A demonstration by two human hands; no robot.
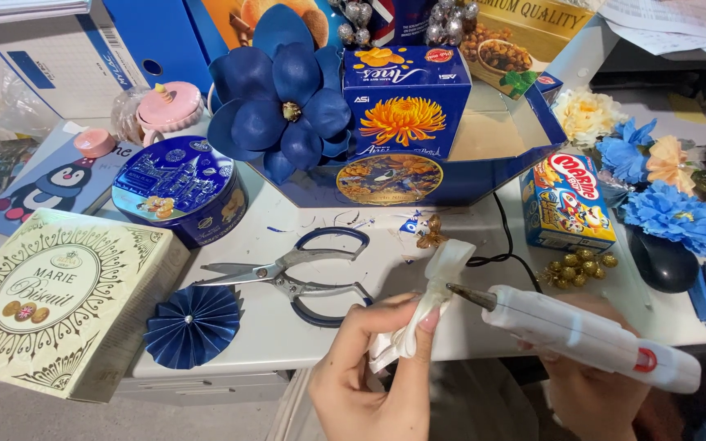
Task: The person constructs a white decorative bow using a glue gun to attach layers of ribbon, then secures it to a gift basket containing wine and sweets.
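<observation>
A white ribbon bow (431,306) is pinched in the left hand (373,380) just before the nozzle of the white glue gun (590,339) gripped by the right hand (594,392), so the fingertips (429,320) beside the tip could be burned.

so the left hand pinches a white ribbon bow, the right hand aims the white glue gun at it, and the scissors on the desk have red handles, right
Not quite: the scissors have dark blue handles, not red, as the head view shows. The rest stands: the left hand pinches the white ribbon bow, and the right hand aims the white glue gun at it, the nozzle tip touching or nearly touching the ribbon. The scissors lie open on the white desk.
</observation>
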